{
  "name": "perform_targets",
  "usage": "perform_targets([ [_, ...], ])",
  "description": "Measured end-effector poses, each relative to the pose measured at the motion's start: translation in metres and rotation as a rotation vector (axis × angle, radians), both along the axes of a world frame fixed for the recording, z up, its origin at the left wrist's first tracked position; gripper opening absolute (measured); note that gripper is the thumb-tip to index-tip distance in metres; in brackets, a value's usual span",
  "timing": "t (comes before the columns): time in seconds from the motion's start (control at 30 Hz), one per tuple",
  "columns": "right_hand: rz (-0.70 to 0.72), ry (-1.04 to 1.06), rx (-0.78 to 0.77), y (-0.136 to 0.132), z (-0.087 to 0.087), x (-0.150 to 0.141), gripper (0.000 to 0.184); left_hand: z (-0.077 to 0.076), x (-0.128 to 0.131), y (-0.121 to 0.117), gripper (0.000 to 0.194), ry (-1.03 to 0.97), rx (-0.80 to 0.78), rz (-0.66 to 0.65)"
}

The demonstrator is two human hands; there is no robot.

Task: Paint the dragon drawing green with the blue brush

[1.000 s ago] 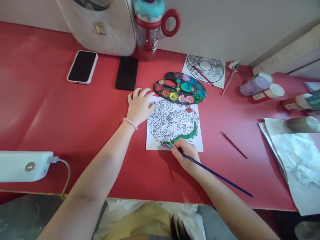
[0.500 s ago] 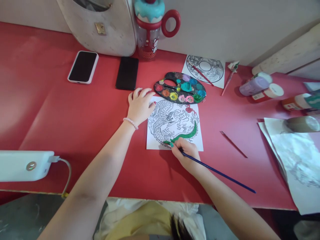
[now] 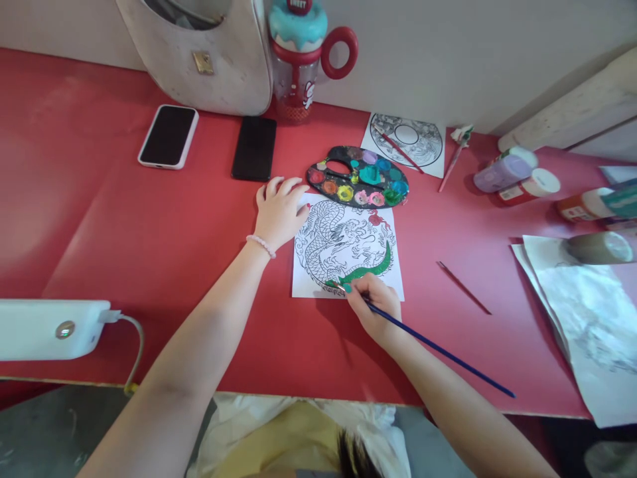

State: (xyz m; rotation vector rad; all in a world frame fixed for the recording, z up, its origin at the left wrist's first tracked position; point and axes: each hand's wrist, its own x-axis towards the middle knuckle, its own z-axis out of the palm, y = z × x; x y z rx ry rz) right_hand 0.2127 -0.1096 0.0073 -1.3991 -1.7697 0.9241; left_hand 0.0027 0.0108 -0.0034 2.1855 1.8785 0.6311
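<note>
My right hand pinches a long blue paintbrush, its tip down on the lower part of a dragon drawing. A band of the dragon's body is painted green, and a small patch near the top right is red. My left hand lies spread at the drawing's upper left, with the thumb on the paper's edge and the fingers on the red table. Just above the drawing sits a black paint palette with several wells of colour.
Two phones, a white bag and a cup with a red handle stand behind. A thin brush lies right of the drawing. Paint bottles and loose sheets are farther right. A white power bank is at left.
My right hand has shifted slightly right with the paintbrush, whose rear end has dropped a little. My left hand stays in place. The view has moved slightly.
</note>
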Motion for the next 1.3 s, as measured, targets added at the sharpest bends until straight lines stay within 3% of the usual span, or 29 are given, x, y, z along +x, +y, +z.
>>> perform_targets([
  [0.4, -0.046, 0.081, 0.043, 0.006, 0.008, 0.007, 0.007, 0.001, 0.000, 0.000, 0.032, 0.000, -0.021, 0.010],
  [0.63, 0.083, 0.076, 0.157, 0.012, 0.013, 0.014, 0.028, 0.002, -0.001, 0.000, 0.031, -0.002, -0.018, 0.001],
  [0.9, -0.010, -0.026, 0.206, 0.010, 0.009, 0.015, 0.028, 0.001, -0.002, 0.001, 0.032, -0.021, -0.016, -0.012],
  [1.07, 0.031, -0.021, 0.319, 0.011, 0.005, 0.011, 0.033, 0.001, -0.002, 0.001, 0.033, 0.010, -0.010, -0.011],
  [1.3, 0.060, -0.038, 0.330, 0.012, 0.001, 0.009, 0.038, 0.003, -0.001, 0.001, 0.033, -0.007, -0.036, -0.003],
])
